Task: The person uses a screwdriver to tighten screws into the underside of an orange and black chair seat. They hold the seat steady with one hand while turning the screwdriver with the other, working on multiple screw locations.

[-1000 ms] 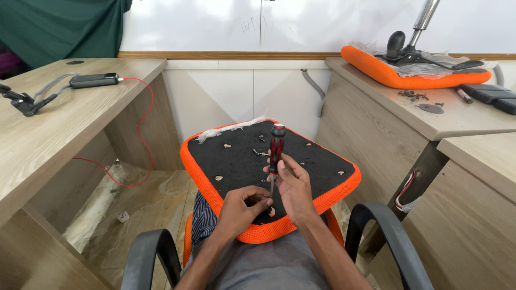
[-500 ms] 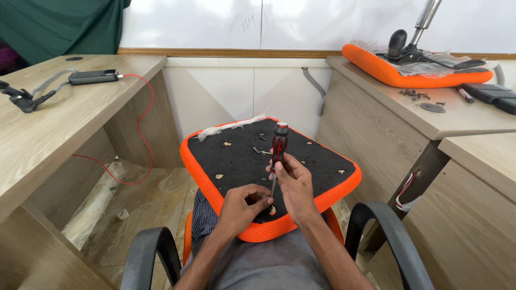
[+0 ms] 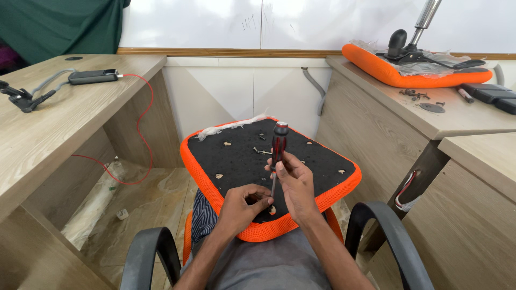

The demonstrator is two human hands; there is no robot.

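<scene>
Looking down from head height, close over the lap, facing forward across the seat pad (image 3: 269, 161) toward the whiteboard (image 3: 258, 24), worktops (image 3: 48, 123) flanking both sides.

The person's left hand (image 3: 243, 207) and right hand (image 3: 294, 182) are bare, with no sleeves. They wear a grey shirt (image 3: 269, 268) and striped shorts (image 3: 201, 220).

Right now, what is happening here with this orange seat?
A seated person holds an upturned orange seat pad on the lap, its black underside facing up. The right hand grips a red and black screwdriver upright, tip down near the pad's front edge. The left hand pinches at the spot beside the tip. Loose screws lie scattered on the black surface. On the desk to the right lies a second orange seat with its metal mechanism.
</scene>
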